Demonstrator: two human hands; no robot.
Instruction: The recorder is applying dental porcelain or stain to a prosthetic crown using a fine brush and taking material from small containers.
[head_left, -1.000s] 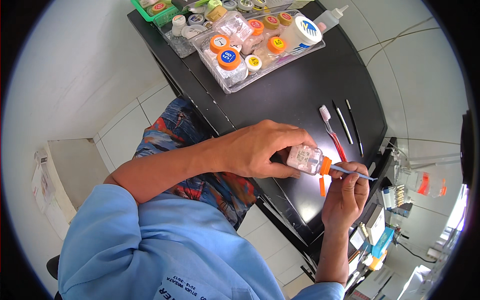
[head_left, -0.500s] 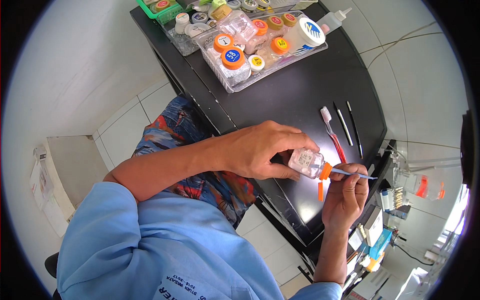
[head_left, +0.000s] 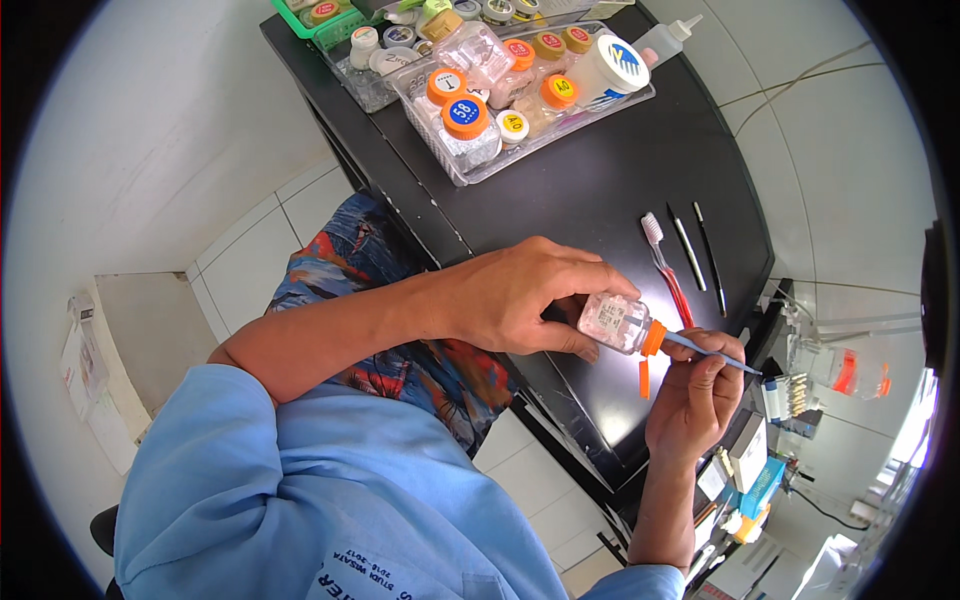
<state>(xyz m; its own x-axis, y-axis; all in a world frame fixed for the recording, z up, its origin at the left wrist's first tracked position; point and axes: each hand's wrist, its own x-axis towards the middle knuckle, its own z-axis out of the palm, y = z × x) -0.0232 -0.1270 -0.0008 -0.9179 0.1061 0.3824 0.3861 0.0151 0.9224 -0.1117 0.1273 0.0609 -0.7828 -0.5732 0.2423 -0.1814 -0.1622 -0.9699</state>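
My left hand (head_left: 520,297) grips a small clear bottle (head_left: 614,322) by its base end, thumb on one side and fingers on the other. The bottle lies tilted, its orange neck ring (head_left: 654,337) toward the right, with an orange flip lid (head_left: 644,380) hanging open below it. Whitish-pink contents show through the wall. In my right hand (head_left: 697,390), a thin blue stick (head_left: 735,362) is pinched between thumb and fingers. One end of the stick goes into the bottle's mouth; the other tapers past my fingertips.
On the black table (head_left: 540,200) lie a red-and-clear toothbrush (head_left: 664,262) and two slim pen-like tools (head_left: 686,246). A clear tray (head_left: 462,178) of lidded jars stands at the back, beside a squeeze bottle (head_left: 668,42). Boxes (head_left: 748,450) stand at the right.
My right hand has shifted slightly right with the blue stick, whose free end now points lower. The bottle has turned a little in my left hand.
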